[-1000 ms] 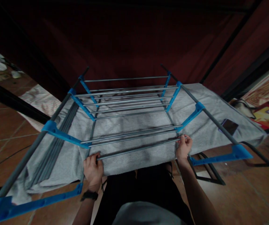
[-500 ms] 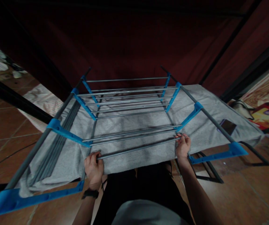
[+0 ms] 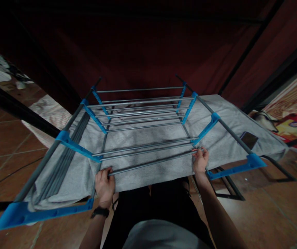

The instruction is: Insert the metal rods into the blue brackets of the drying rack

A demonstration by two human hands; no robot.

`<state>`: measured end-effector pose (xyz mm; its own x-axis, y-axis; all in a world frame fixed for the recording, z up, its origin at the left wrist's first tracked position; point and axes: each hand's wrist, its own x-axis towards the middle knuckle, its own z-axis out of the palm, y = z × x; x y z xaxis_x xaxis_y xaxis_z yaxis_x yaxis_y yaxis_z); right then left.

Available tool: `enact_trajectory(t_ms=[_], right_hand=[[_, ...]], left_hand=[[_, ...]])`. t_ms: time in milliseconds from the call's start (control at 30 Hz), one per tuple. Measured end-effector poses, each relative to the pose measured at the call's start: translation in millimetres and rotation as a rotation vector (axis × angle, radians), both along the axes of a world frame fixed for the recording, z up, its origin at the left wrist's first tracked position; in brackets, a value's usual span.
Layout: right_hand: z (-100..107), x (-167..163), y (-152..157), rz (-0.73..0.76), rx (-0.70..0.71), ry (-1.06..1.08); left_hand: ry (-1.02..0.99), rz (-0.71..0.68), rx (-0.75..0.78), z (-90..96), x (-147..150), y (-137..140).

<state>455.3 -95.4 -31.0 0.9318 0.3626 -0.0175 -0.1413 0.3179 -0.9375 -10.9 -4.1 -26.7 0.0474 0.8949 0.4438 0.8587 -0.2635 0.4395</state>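
Here, left grip (image 3: 104, 185) and right grip (image 3: 200, 161) curl narrowly; both hold one grey rod (image 3: 151, 163).

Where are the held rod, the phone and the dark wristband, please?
Held rod (image 3: 152, 163), head view: middle of its length.
Phone (image 3: 250, 139), head view: its dark upper face.
Dark wristband (image 3: 100, 212), head view: its outer side.

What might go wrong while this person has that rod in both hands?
The rod is held near its ends, so if the left hand or right hand slips, it might drop onto the cloth.

The phone lies close to the frame; a shove could knock it.

The spare rods lie side by side and might roll if bumped.
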Motion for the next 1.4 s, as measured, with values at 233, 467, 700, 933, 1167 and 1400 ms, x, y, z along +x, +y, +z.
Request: enact_trajectory(t_ms=[233,467,700,933,1167,1400], right_hand=[[-1.9,-0.6,-1.2,-0.039,-0.015,-0.045],[-0.9,-1.5,-1.0,-0.051,-0.009,-0.027],[2.5,-3.5,-1.2,-0.07,-0.023,-0.025],[7.1,-3.8,-1.4,-0.058,-0.004,0.004],[14.1,-0.9,-6.5,0.07,0.056,0.099],[22.1,-6.3,-13.4,0.14,0.148,0.148]], left_hand=[[-0.017,0.002,0.032,2.8,1.9,-1.0],[-0.029,0.003,0.026,4.7,3.7,-2.0],[-0.06,-0.009,0.043,2.2,3.2,-1.3],[0.011,-0.067,0.026,0.7,-3.4,-1.6],[-0.027,-0.103,0.012,6.3,-6.2,-3.4],[-0.059,-0.121,-0.062,8.1,-10.2,-8.8]])
